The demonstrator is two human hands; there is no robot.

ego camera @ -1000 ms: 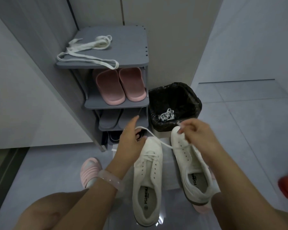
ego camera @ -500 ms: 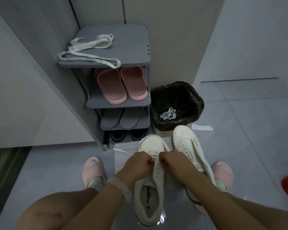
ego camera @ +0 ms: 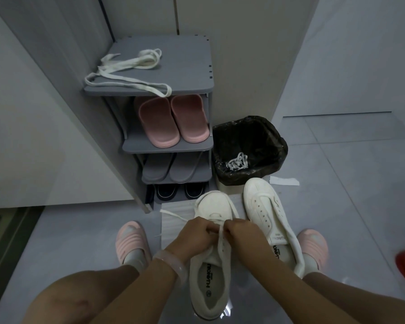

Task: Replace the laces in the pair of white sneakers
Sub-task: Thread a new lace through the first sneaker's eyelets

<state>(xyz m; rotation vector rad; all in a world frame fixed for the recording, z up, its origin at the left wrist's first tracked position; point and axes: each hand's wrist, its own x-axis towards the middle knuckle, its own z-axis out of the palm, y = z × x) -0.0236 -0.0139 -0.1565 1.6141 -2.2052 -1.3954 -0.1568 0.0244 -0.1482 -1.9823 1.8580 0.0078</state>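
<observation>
My left hand [ego camera: 198,232] and right hand [ego camera: 240,232] meet knuckle to knuckle over the near sneaker [ego camera: 211,260], which lies on the floor between my knees with its toe pointing away. Both sets of fingers are curled tight, each pinching part of the white lace [ego camera: 220,239] just above the eyelets; one loose end trails left across a sheet of paper [ego camera: 173,220]. The other sneaker [ego camera: 267,213] sits just right of it, unlaced and untouched. Farther off, a spare lace [ego camera: 126,71] lies on top of the grey shoe rack [ego camera: 197,87], and another bunch of laces [ego camera: 237,161] rests in the black-lined bin [ego camera: 267,136] to the right.
</observation>
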